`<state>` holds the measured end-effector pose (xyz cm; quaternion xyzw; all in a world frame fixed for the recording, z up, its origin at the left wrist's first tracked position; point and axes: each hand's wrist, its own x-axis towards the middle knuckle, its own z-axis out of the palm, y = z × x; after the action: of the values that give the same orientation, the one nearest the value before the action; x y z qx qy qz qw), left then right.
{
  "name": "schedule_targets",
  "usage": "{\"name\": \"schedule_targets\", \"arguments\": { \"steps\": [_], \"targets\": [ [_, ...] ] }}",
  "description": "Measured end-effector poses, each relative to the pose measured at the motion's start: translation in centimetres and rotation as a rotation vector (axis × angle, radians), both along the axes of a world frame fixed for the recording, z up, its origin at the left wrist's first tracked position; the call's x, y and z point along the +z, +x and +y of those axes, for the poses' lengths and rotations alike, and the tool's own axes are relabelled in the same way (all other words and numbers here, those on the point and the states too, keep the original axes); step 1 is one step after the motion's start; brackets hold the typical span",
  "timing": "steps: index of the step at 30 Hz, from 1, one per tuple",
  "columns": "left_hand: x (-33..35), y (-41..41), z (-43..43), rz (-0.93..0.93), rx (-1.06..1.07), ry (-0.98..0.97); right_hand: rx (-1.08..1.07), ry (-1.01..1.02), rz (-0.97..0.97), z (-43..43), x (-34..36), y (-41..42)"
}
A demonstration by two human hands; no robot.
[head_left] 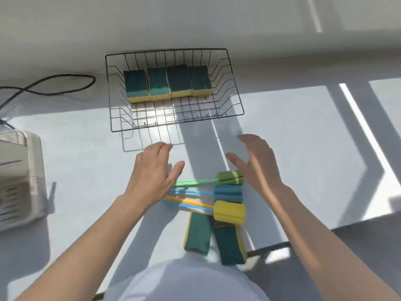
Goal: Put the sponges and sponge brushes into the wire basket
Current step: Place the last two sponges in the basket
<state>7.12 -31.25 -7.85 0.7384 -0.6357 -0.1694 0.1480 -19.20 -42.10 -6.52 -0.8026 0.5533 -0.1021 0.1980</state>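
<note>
The wire basket [235,101] stands at the back of the white table, with several green-and-yellow sponges [168,83] lined up inside along its far side. Nearer to me lie three sponge brushes: a green one [230,178], a blue one [227,193] and a yellow one [229,211], handles pointing left. Two more green-and-yellow sponges [198,232] [230,244] lie just in front of them. My left hand [152,168] hovers open over the handle ends. My right hand [258,159] hovers open just behind the brush heads. Neither hand holds anything.
A black cable [54,85] loops across the table at the back left. A white plastic appliance [19,179] sits at the left edge. The wall rises directly behind the basket. The table's front edge shows at the lower right [347,229].
</note>
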Motion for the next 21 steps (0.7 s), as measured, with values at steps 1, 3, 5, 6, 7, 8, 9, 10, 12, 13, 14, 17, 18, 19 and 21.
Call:
{"name": "schedule_targets", "arguments": {
  "steps": [1,3,5,6,7,8,9,10,12,13,14,17,18,19,21],
  "targets": [
    [-0.2,-0.9,1.4,0.019,-0.010,0.025,-0.036,0.043,0.009,1.7,-0.1,-1.1],
    [-0.5,-2.5,3.8,0.057,-0.046,0.079,-0.119,0.129,0.001,4.9,-0.3,-2.9],
    [-1.0,-3.9,5.8,0.087,-0.092,0.103,-0.184,0.186,-0.023,7.8,-0.4,-4.3],
    [-1.2,-4.6,6.7,0.097,-0.115,0.116,-0.208,0.207,-0.034,9.2,-0.5,-4.9],
    [-1.6,-5.1,7.5,0.103,-0.132,0.136,-0.229,0.235,-0.047,10.6,-0.6,-5.5],
    [-1.9,-5.7,8.4,0.107,-0.144,0.167,-0.249,0.265,-0.062,11.9,-0.8,-6.0],
    [-2.2,-6.1,9.1,0.111,-0.152,0.201,-0.269,0.291,-0.085,13.1,-1.0,-6.5],
    [-2.6,-6.6,9.8,0.114,-0.156,0.237,-0.290,0.312,-0.122,14.4,-1.1,-6.9],
    [-3.2,-7.2,10.7,0.137,-0.134,0.306,-0.312,0.333,-0.191,16.4,-1.4,-7.3],
    [-3.4,-7.5,11.0,0.160,-0.117,0.330,-0.315,0.334,-0.207,17.4,-1.5,-7.4],
    [-3.6,-7.7,11.3,0.185,-0.102,0.349,-0.313,0.332,-0.215,18.4,-1.7,-7.4],
    [-4.0,-8.2,12.2,0.221,-0.079,0.377,-0.349,0.322,-0.262,20.7,-2.6,-7.4],
    [-4.0,-8.3,12.4,0.217,-0.073,0.385,-0.366,0.333,-0.262,21.3,-2.9,-7.4],
    [-4.1,-8.4,12.6,0.206,-0.066,0.398,-0.374,0.352,-0.246,21.9,-3.3,-7.4],
    [-4.2,-8.6,12.7,0.183,-0.055,0.436,-0.367,0.381,-0.185,22.9,-4.1,-7.5]
  ]
}}
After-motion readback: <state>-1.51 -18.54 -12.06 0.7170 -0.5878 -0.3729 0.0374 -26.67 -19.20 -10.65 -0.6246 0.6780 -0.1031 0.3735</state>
